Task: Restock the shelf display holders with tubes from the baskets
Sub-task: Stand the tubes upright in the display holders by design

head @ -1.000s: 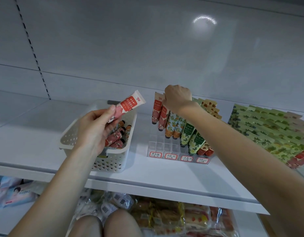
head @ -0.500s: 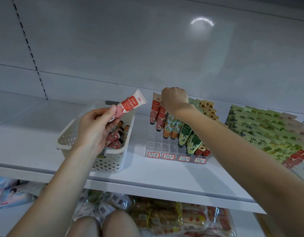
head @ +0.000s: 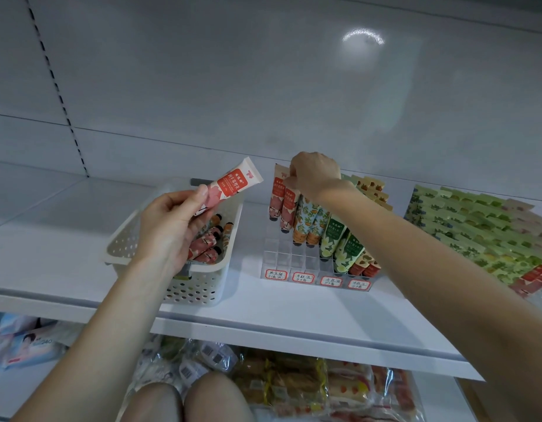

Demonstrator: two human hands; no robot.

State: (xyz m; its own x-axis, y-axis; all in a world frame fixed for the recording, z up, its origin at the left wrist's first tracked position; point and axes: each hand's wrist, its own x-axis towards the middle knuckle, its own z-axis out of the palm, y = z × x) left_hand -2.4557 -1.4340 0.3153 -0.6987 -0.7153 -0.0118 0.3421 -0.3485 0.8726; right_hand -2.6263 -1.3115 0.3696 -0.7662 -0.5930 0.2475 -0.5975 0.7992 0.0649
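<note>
— Left hand (head: 172, 226) pinches the pink-and-red plastic tube (head: 230, 187) between thumb and fingers, above the cream perforated plastic basket (head: 117, 254) on the white shelf (head: 263, 309). And the right hand (head: 315, 175)?

— Its fingers curl down onto the crimped top of a standing pink tube (head: 288, 208) at the far left of the clear acrylic display holder (head: 294, 257). It's pinching it, seating it in its cell, I'd judge.

— How is that done well?

— Keep that tube upright, cap down, and press until it sits level with its neighbour. Then carry the held tube right to an empty cell nearer in the same column.

— Which way does the held one point?

— Its long axis slants. The flat crimped end is up, far and right. The cap end is low and near, hidden in the palm. It likely needs turning upright, cap down, before going in.
</note>
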